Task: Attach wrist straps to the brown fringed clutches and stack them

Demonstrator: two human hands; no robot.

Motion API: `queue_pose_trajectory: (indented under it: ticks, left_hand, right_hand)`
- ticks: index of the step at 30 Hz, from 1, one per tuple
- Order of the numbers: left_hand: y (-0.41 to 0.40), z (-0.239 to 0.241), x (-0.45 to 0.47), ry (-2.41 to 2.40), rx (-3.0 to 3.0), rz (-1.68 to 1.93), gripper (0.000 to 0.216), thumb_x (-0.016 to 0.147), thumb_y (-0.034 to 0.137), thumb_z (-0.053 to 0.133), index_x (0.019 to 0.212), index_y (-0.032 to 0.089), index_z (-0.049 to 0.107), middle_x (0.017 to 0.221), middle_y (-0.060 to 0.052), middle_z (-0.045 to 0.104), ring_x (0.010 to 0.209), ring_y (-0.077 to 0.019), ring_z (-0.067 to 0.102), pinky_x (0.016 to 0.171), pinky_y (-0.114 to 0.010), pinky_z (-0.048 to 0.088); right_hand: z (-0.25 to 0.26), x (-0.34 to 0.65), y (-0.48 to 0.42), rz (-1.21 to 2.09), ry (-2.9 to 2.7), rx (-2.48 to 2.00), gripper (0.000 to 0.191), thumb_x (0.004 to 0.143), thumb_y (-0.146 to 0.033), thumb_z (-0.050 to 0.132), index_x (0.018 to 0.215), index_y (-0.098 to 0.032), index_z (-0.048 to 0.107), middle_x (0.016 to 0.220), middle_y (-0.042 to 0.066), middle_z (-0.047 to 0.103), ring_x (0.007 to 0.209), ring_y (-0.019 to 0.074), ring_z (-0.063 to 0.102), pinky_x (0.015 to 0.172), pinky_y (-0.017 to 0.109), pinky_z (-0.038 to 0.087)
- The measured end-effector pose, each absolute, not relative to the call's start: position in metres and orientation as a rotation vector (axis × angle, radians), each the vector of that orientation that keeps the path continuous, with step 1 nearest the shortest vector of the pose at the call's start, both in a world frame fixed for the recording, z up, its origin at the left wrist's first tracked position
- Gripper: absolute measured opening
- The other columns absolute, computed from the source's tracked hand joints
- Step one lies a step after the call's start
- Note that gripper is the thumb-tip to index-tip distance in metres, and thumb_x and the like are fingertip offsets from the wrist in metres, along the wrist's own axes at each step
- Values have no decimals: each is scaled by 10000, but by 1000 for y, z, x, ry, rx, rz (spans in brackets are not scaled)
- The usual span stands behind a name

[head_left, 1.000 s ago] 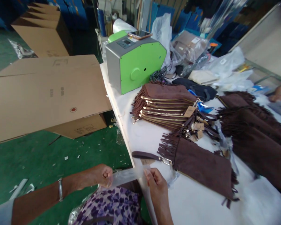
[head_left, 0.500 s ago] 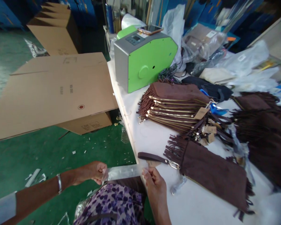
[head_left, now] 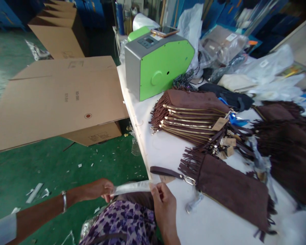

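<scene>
My left hand [head_left: 99, 190] and my right hand [head_left: 163, 200] each pinch one end of a clear plastic strip [head_left: 131, 187], stretched between them over my lap at the table's near edge. Just beyond my right hand lies a brown fringed suede pouch [head_left: 229, 192] with a wrist strap [head_left: 165, 171] and metal clasp pointing toward me. Behind it sits a stack of like pouches [head_left: 191, 115] with gold zippers and paper tags.
A green and grey machine [head_left: 159, 64] with a phone [head_left: 164, 31] on top stands at the white table's [head_left: 155, 146] far end. More dark fringed pouches [head_left: 288, 143] and plastic bags [head_left: 265, 71] fill the right. Flattened cardboard boxes [head_left: 58, 98] lie on the green floor at left.
My hands have drawn slightly closer together and lower with the plastic strip, which now tilts flatter. The view shifted a little left.
</scene>
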State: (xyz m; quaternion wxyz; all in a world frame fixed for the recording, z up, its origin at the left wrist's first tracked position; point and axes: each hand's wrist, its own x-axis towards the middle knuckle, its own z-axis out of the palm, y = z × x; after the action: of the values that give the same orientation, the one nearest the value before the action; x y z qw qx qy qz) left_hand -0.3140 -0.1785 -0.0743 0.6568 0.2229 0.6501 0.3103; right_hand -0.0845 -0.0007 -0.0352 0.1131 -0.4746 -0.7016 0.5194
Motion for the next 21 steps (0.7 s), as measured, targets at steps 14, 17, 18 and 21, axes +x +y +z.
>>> queue_pose_trajectory:
  ticks: [14, 17, 18, 21]
  left_hand:
    - [-91, -68, -269, 1355, 515, 1017, 525, 718, 602, 739, 798, 84, 710, 736, -62, 685, 600, -114, 488, 563, -217, 295]
    - [-94, -65, -273, 1385, 527, 977, 529, 750, 602, 709, 829, 80, 741, 748, -68, 694, 600, -111, 463, 557, -218, 270]
    - [-94, -63, -274, 1388, 526, 970, 530, 755, 604, 703, 830, 81, 747, 747, -67, 694, 598, -110, 455, 554, -218, 265]
    - [-92, -58, -273, 1385, 529, 945, 545, 779, 623, 663, 836, 89, 757, 734, -60, 687, 578, -110, 434, 534, -225, 248]
  right_hand:
    - [-24, -93, 36, 787, -2558, -947, 288, 954, -300, 509, 1210, -192, 583, 1124, 90, 659, 1024, 234, 592, 876, 343, 449]
    - [-22, -95, 57, 483, -2770, -736, 453, 920, -206, 556, 1366, -187, 484, 1329, 119, 555, 1214, 286, 481, 998, 432, 383]
    - [-21, -97, 62, 426, -2841, -689, 464, 906, -169, 569, 1363, -195, 492, 1320, 113, 559, 1203, 292, 481, 985, 440, 384]
    - [-19, -102, 70, 328, -2974, -629, 464, 876, -95, 593, 1326, -188, 527, 1174, 105, 621, 1064, 288, 529, 920, 444, 397]
